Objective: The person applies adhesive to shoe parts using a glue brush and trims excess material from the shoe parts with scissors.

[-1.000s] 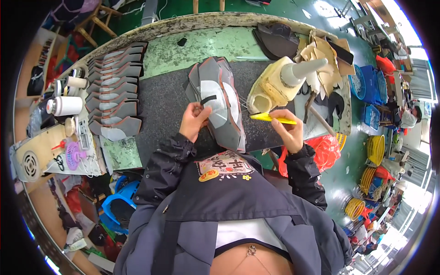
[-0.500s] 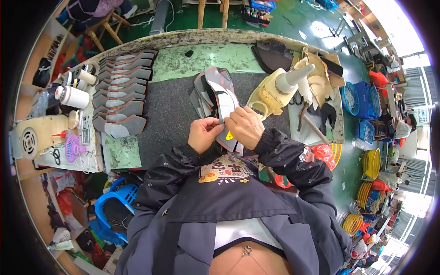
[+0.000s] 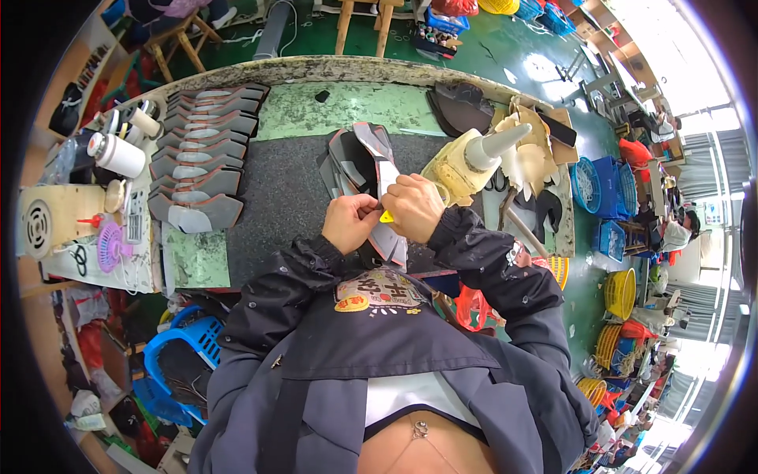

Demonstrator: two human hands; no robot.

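fanned gray pieces [image 3: 385, 169] with orange edging lie mid-frame on the tabletop [image 3: 296, 107]. the left hand [image 3: 350, 223] has its grip pinched on their edge; the right hand [image 3: 414, 207], right beside it, has its grip closed round a yellow tool [image 3: 386, 216] (mostly hidden by the fingers). a cream container [image 3: 452, 171] stands right of centre; similar panels [image 3: 199, 166] overlap in a row, upper left.

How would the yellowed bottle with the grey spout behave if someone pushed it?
The bottle probably will not roll, since its body looks angular. Its long grey spout may make it tip. It is likely stiff, holding its shape like hard plastic.
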